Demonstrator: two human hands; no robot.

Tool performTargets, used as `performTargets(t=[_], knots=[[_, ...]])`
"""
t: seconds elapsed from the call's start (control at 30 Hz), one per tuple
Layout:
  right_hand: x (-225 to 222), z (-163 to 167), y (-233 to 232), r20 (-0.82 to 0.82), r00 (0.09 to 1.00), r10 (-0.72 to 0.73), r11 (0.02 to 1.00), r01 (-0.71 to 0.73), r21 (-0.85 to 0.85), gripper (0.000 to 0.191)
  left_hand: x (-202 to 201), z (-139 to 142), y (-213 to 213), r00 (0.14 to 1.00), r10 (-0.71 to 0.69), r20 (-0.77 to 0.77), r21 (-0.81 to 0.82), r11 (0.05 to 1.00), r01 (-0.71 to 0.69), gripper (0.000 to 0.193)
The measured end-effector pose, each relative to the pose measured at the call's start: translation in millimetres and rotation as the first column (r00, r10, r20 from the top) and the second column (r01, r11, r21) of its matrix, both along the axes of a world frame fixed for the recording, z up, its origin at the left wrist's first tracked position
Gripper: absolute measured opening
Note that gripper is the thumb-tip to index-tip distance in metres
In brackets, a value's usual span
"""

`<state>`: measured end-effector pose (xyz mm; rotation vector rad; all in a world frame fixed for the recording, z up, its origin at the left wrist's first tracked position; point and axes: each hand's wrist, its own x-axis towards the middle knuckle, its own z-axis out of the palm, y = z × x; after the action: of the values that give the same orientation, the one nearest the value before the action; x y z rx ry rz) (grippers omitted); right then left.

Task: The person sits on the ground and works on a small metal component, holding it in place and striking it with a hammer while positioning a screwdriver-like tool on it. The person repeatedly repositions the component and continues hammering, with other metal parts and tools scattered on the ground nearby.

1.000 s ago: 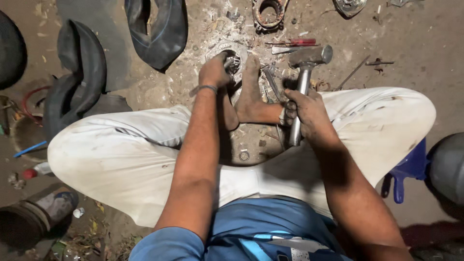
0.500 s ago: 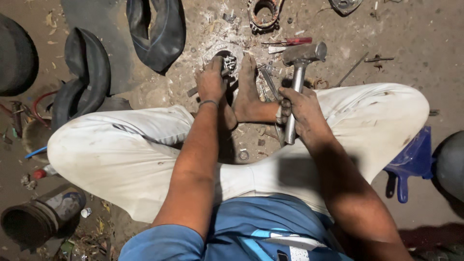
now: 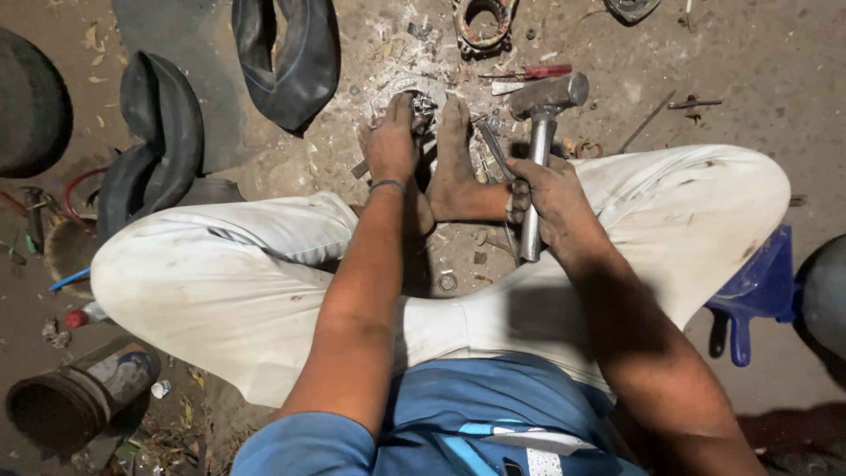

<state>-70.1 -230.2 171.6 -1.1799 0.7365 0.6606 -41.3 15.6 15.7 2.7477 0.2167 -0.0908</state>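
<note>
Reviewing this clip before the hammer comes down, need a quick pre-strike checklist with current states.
1. Hammer grip: right hand wrapped around the metal handle of the hammer, head raised above the ground. Ok.
2. Workpiece held: left hand rests on the round metal part on the floor. Ok.
3. Fingers out of the strike zone: left fingers lie right at the part. Not ok.
4. Foot out of the strike zone: bare foot sits beside the part, directly under the hammer's side. Not ok.
5. Punch or chisel alignment: what the left hand grips is hidden. Cannot tell.
6. Loose items nearby: red-handled screwdriver lies close. Not ok.
</note>
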Motion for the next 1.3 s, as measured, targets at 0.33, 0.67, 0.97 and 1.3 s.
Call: performTargets(t=[0.33,0.67,0.97,1.3], knots=[[1.7,7.3,2.6,-0.032,0.999,0.009,1.0,-0.01,-0.016,0.018,10.8,24.0,5.2,0.992,0.097,0.083,-0.275,0.959,-0.071,0.054],[4.1,11.3,0.4,0.015,1.0,0.002,1.0,-0.001,-0.024,0.017,44.9,41.1,-75.1,0.911,-0.207,0.357,-0.378,0.86,0.343,0.012],[9.1,-26.6,-4.9,-0.093,0.994,-0.055,0.998,0.051,-0.048,0.024,56.1,39.5,-58.6,0.953,-0.278,0.123,-0.512,0.805,0.3,0.03],[5.8,-40.5,0.2,-0.042,0.999,0.024,0.995,-0.028,-0.094,0.02,60.9,17.5,-66.8,0.967,-0.161,0.197,-0.493,0.836,0.24,0.031]])
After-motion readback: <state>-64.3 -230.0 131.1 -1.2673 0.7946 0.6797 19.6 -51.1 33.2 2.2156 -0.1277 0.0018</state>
